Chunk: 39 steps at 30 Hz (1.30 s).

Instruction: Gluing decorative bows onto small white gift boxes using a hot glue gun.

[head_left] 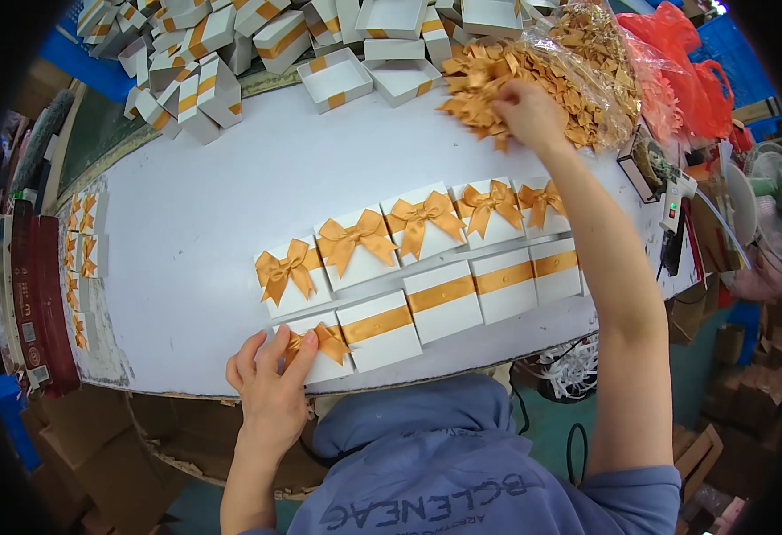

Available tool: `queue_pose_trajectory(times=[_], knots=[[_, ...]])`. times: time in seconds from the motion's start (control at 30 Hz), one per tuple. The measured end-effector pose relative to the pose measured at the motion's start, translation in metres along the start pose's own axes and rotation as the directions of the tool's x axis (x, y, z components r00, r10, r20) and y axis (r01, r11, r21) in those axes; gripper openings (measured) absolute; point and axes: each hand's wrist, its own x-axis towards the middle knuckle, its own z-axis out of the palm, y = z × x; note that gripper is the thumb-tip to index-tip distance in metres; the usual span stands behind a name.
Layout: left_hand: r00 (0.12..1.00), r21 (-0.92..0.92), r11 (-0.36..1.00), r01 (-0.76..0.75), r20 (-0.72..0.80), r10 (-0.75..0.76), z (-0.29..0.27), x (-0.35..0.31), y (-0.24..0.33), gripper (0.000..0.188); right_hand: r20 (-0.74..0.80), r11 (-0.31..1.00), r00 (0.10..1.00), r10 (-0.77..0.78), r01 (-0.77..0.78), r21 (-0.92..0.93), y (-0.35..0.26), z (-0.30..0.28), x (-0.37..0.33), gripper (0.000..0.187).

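My left hand (270,383) presses a gold ribbon bow (321,342) onto the white box (327,367) at the left end of the near row, thumb and index finger bent around the bow. At the far right, my right hand (531,111) has its fingers pinched together on a bow at the edge of a heap of loose gold bows (480,76). Other white boxes in the near row carry a flat gold ribbon band (440,295) with a small dot in the middle. Behind them, a second row of boxes has bows (425,218) on top.
White box parts with gold bands (337,80) are piled along the back. A clear plastic bag of bows (591,53) and a red plastic bag (676,53) lie back right. A glue gun (676,201) stands at the right edge. Small bowed boxes (88,259) line the left edge.
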Motion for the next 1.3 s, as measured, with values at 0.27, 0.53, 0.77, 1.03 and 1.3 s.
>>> queue_pose_trajectory(times=[0.27, 0.53, 0.77, 1.03, 1.3], knots=[[0.955, -0.217, 0.972, -0.084, -0.298, 0.015, -0.027, 0.033, 0.006, 0.045, -0.09, 0.93, 0.945, -0.315, 0.326, 0.172, -0.06, -0.029, -0.052, 0.012], [0.967, -0.987, -0.1, -0.127, -0.101, -0.232, -0.023, 0.144, 0.068, 0.029, 0.301, 0.709, 0.924, -0.235, -0.049, 0.703, -0.128, -0.067, -0.134, 0.009], [0.973, -1.0, -0.021, -0.024, -0.018, -0.23, -0.01, 0.131, 0.06, 0.013, 0.136, 0.506, 0.967, -0.217, -0.008, 0.863, -0.107, -0.057, -0.158, 0.013], [0.951, -0.964, -0.265, -0.031, 0.053, -0.305, -0.006, 0.091, 0.083, 0.034, 0.318, 0.349, 0.943, -0.103, -0.265, 0.899, -0.127, -0.039, -0.193, 0.026], [0.86, -0.981, 0.034, -0.192, -0.185, -0.476, 0.018, 0.057, 0.077, 0.024, 0.498, 0.163, 0.864, -0.074, -0.483, 0.861, -0.128, -0.046, -0.224, 0.007]])
